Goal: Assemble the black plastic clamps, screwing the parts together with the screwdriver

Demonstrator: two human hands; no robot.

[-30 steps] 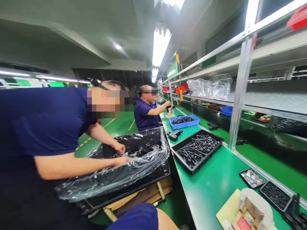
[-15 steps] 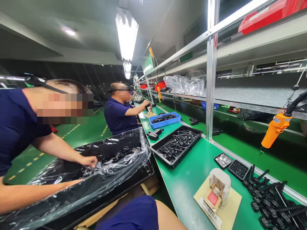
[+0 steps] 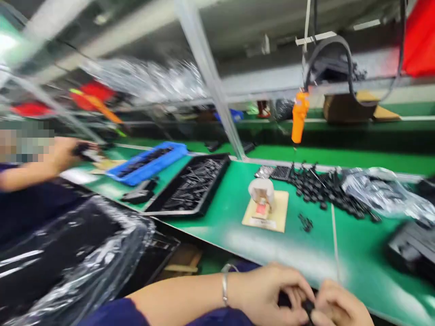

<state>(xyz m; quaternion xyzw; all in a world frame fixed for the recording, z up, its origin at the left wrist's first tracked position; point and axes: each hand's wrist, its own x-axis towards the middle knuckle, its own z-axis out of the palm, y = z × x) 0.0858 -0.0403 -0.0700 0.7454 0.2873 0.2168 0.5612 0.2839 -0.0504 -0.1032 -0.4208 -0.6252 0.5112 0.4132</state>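
Observation:
Near the bottom edge of the view, my left hand (image 3: pixel 277 294), with a bracelet at the wrist, has its fingers closed on a small black part (image 3: pixel 308 306). Beside it my right hand (image 3: pixel 340 305) pinches the same part from the other side. The view is blurred, and the part's shape is mostly hidden by my fingers. Beyond my hands, a white fixture (image 3: pixel 267 187) with a red pad stands on a cream board (image 3: pixel 280 213). A few small black pieces (image 3: pixel 306 223) lie to the right of the board on the green bench (image 3: pixel 224 240).
An orange screwdriver (image 3: pixel 299 118) hangs over the bench. Black screw parts (image 3: pixel 319 183) and clear plastic bags (image 3: pixel 384 192) lie behind. A black tray (image 3: pixel 193 183) and blue tray (image 3: pixel 149 160) stand left. A lined black bin (image 3: pixel 68 253) and a person's arm (image 3: pixel 37 170) are further left.
The view has swung to the right. Both my hands have come into view, holding the black part. The person who leaned over the bin is out of view.

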